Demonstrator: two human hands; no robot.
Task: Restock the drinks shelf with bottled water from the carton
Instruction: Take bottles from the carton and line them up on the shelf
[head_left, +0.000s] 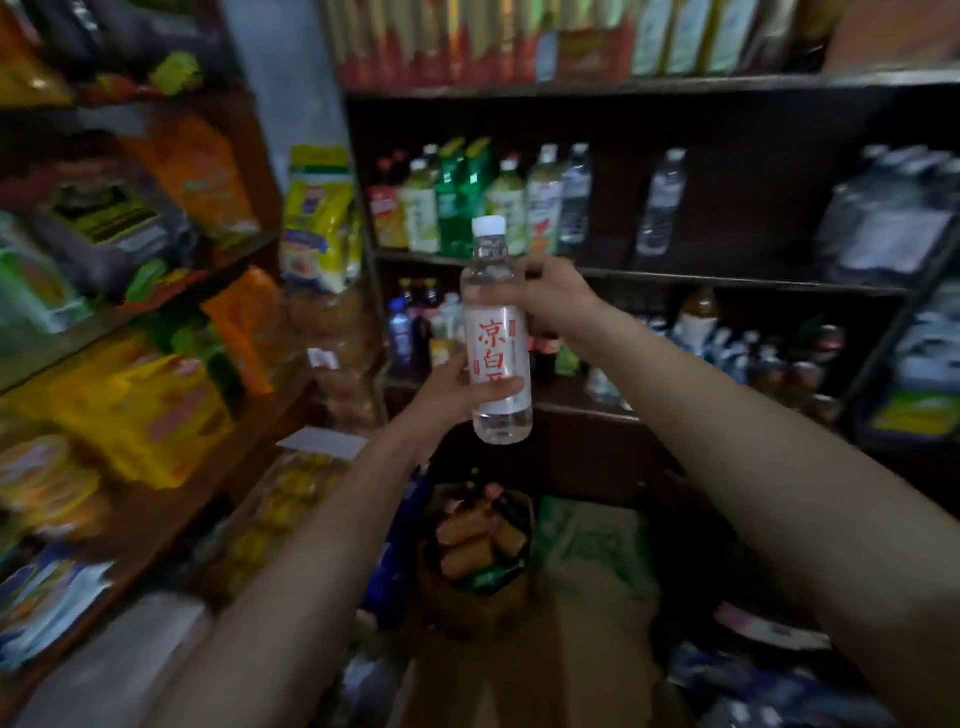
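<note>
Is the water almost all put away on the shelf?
Hard to say. A few water bottles already stand on the drinks shelf, with a gap beside them. One water bottle is in hand, upright, held by the left hand and right hand. It is not yet shelved. The carton's contents are not visible.

The water bottle (497, 332) stands upright before the drinks shelf (675, 278), left hand (452, 387) low, right hand (553, 301) behind, snack shelves (156, 291) left.

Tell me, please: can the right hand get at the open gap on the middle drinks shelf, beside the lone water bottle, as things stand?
Probably yes. The right hand grips the water bottle together with the left hand, in front of the shelves. Nothing shows between it and the gap left of the lone water bottle.
</note>
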